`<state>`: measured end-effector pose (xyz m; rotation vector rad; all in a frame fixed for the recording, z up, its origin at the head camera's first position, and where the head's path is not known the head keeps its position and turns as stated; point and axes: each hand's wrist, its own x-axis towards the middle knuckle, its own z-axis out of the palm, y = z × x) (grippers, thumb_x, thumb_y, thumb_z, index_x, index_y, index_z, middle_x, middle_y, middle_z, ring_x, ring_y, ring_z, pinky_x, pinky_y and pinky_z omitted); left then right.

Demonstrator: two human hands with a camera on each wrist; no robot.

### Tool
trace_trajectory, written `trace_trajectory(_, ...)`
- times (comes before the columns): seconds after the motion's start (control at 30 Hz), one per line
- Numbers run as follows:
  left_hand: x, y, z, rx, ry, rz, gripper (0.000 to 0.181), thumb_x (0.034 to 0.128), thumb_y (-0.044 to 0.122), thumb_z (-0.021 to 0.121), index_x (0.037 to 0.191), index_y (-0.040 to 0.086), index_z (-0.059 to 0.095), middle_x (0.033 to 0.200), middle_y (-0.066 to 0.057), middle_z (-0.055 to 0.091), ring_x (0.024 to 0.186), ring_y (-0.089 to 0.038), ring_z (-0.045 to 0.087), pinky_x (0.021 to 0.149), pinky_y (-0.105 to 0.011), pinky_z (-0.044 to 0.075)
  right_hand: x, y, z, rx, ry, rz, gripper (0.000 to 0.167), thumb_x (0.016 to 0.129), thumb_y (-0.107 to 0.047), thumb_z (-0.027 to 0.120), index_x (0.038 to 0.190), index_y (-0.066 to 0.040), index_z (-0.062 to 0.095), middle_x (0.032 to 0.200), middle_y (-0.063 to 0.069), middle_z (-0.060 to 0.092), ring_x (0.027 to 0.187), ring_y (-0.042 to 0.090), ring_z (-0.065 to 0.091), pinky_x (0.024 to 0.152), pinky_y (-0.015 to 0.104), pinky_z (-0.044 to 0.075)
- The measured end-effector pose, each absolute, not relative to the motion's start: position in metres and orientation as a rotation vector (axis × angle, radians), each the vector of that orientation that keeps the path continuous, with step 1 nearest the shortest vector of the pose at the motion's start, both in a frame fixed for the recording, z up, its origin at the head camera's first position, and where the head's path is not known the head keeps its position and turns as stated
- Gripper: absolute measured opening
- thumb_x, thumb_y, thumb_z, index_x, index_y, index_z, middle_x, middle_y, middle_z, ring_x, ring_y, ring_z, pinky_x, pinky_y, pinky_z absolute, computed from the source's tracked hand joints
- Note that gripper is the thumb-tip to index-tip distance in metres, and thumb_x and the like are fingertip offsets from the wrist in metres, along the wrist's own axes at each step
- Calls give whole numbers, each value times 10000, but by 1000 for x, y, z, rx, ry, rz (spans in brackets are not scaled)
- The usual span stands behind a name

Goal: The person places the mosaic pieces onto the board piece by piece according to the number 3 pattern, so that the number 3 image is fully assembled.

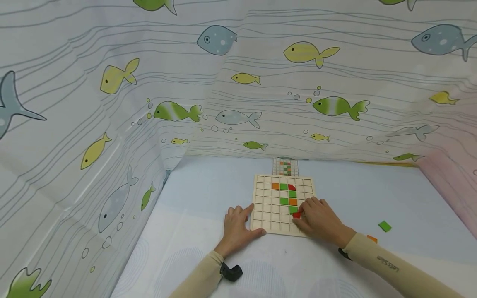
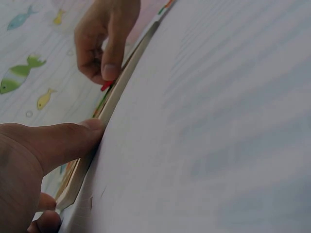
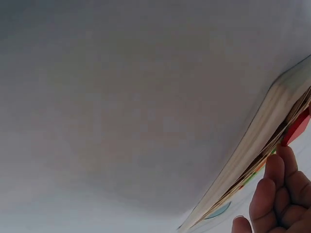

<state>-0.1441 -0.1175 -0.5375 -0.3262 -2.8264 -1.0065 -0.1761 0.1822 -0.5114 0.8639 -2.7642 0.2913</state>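
A square wooden grid board [image 1: 268,215] lies on the table, with green, orange and red tiles set in some of its cells. My left hand [image 1: 237,227] is at its near left corner, thumb along the near edge and forefinger against the left side. In the left wrist view, the thumb [image 2: 73,143] presses the board's rim [image 2: 124,80]. My right hand [image 1: 322,219] pinches a small red tile [image 1: 296,215] over the board, just below a green tile [image 1: 293,210]. The right wrist view shows this red tile [image 3: 296,127] tilted at the fingertips, partly cut off by the frame.
Behind the board lies a pattern card [image 1: 285,167] printed with a coloured grid. To the right, a green tile [image 1: 385,226] lies on the table, and an orange tile [image 1: 372,239] is partly hidden by the right sleeve. A fish-print curtain [image 1: 275,99] hangs behind and at the left.
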Motion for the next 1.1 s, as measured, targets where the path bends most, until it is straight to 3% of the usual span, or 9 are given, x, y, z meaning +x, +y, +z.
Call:
trace_trajectory(0.57, -145, -118, -537, -310, -2832, -1019, 921, 712, 508, 943, 1472, 86, 638, 847, 66, 424, 834, -124, 285, 794, -317, 243, -175, 177, -510, 864, -2729, 199, 412, 860, -528, 836, 857, -155, 660, 788, -68, 583, 792, 149, 519, 753, 382, 432)
trace_trajectory(1.1, -144, -118, -537, -324, -2829, -1000, 907, 718, 500, 942, 1469, 89, 641, 847, 61, 431, 833, -122, 288, 793, -312, 241, -174, 174, -508, 912, -2700, 206, 392, 859, -490, 861, 836, -168, 639, 777, -67, 590, 763, 136, 529, 752, 382, 441)
